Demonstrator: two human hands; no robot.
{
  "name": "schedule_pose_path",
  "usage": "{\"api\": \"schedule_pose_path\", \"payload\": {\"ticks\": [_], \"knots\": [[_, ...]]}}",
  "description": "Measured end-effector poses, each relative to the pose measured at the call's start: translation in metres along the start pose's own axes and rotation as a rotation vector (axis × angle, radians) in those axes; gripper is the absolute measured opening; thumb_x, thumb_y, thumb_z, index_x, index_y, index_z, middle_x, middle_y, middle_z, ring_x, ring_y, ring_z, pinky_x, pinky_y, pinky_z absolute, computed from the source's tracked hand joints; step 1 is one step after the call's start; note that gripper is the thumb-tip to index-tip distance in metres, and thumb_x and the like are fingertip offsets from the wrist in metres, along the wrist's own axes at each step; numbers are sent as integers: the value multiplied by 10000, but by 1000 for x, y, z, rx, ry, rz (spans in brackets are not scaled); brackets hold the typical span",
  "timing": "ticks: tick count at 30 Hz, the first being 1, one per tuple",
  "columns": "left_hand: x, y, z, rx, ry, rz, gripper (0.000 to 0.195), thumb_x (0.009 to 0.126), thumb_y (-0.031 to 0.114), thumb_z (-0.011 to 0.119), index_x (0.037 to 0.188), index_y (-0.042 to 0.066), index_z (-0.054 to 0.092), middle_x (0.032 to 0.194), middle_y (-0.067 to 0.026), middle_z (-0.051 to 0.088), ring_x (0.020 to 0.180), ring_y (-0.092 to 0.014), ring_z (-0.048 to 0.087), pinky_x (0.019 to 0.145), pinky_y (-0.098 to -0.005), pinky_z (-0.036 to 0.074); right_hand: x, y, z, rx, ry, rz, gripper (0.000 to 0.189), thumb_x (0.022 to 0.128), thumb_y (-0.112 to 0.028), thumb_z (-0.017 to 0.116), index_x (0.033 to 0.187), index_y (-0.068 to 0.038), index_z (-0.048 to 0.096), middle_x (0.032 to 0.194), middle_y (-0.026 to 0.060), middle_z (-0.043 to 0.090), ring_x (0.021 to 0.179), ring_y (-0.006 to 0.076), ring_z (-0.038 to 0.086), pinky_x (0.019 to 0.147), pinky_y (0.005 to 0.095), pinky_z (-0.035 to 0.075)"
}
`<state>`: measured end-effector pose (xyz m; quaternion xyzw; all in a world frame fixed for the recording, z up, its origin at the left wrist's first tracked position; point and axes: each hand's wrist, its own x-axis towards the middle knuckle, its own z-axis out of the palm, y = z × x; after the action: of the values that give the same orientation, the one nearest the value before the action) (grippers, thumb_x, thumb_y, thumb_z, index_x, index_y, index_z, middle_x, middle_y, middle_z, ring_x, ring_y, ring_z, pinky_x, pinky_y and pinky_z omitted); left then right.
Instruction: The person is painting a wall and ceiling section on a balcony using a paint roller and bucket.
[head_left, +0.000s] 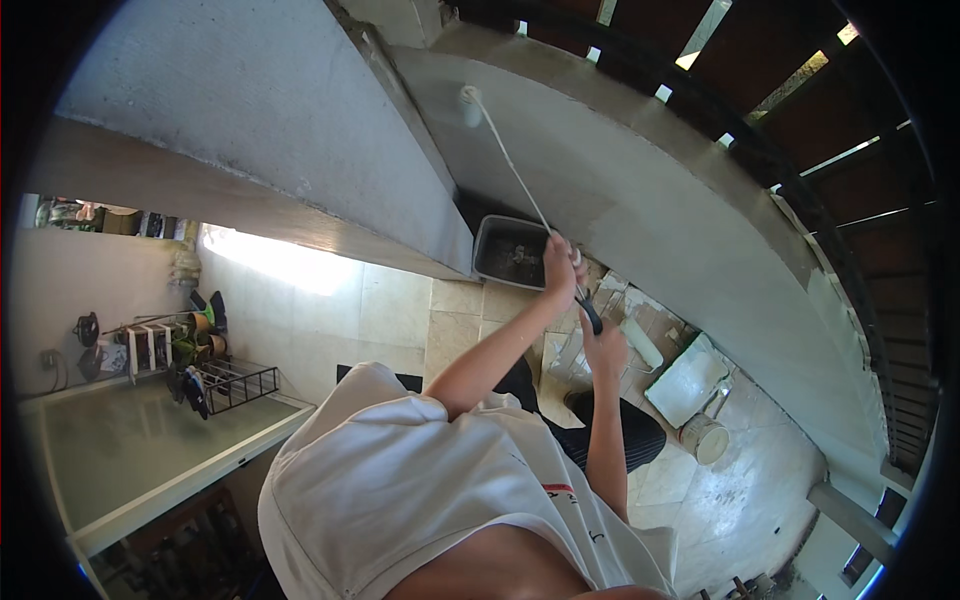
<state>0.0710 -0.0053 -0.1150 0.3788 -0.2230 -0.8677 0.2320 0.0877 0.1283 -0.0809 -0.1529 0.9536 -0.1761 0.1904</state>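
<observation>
A mini paint roller (472, 112) with a pale sleeve rests against the grey wall at the upper middle. Its long, thin, whitish rod (514, 165) runs down to both of my hands. My left hand (559, 268) is closed around the rod, above the rim of a grey plastic bin (478, 247). Lower down, my right hand (606, 351) grips the black handle (589, 311) at the rod's end. A second paint roller (642, 343), with a white sleeve, lies beside my right hand on a paint-smeared sheet (568, 358).
A paint-covered white tray (684, 380) stands on the tiled floor, with a paintbrush (721, 396) and a small tub (703, 439) close by. A sloping wall (300, 135) borders the bin on the left. Dark railings (795, 150) top the curved wall. A metal rack (236, 384) stands farther left.
</observation>
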Motion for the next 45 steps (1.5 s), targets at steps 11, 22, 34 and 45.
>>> {"api": "schedule_pose_path", "payload": {"ticks": [11, 22, 34, 45], "knots": [[28, 9, 11, -171, -39, -3, 373, 875, 493, 355, 731, 151, 327, 569, 9, 290, 436, -98, 262, 391, -255, 254, 35, -12, -27, -47, -49, -66, 597, 751, -588, 474, 768, -12, 631, 739, 239, 595, 742, 394, 584, 646, 447, 466], [-30, -107, 25, -101, -14, -312, 354, 892, 475, 316, 744, 154, 309, 554, 20, 286, 411, -100, 274, 375, -252, 289, -25, 99, -46, -79, 92, 68, 518, 736, -537, 537, 759, -26, 621, 675, 208, 588, 673, 384, 578, 598, 445, 453], [-11, -92, -8, -48, -67, -290, 347, 897, 432, 355, 727, 130, 347, 578, -6, 315, 436, -132, 320, 440, -317, 361, -18, 86, -18, 45, -16, 131, 560, 743, -563, 511, 695, -13, 604, 653, 213, 576, 682, 375, 577, 611, 438, 438], [-31, -124, -11, -13, -56, -308, 320, 890, 435, 336, 722, 163, 327, 559, -8, 319, 425, -134, 283, 428, -300, 308, -55, 105, -3, -57, 107, 165, 521, 753, -546, 506, 733, -34, 605, 636, 212, 579, 642, 380, 583, 560, 459, 455]]}}
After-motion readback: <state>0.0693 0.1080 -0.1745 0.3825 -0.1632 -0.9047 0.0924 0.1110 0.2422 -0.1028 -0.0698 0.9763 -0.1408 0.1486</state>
